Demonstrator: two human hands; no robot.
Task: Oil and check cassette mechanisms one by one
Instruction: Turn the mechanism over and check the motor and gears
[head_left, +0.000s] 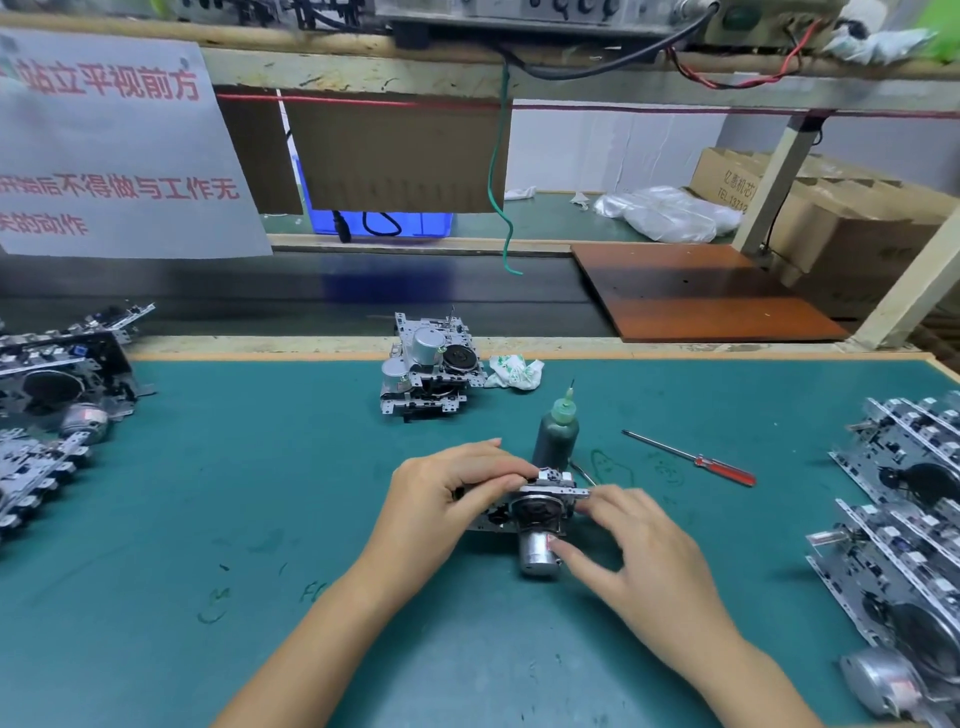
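Here, near the middle of the green mat (260, 493), one cassette mechanism (524, 506) stands on edge between both hands, its round silver motor (537, 553) pointing toward the near side. The left hand (447, 499) grips it from the left, fingers curled over the top edge of the metal frame and thumb hidden behind them. The right hand (639, 551) holds it from the right: the thumb presses against the side of the motor, while the other fingers curl onto the frame's right end. Just beyond the held mechanism, touching or nearly touching its far side, stands a dark oil bottle (556, 434) with a green needle-tipped cap, upright; how full it is cannot be told. A red-handled screwdriver (691, 458) lies on the mat to the right of the bottle, apart from it. Farther off, at the mat's far edge, sits a small pile of mechanisms (428, 371) with a crumpled white-and-green wrapper (514, 371) just beside it on the right. More mechanisms are stacked at the left edge (57, 395) and in rows at the right edge (904, 519). Open cardboard boxes (831, 218) stand far right; their contents are not visible.
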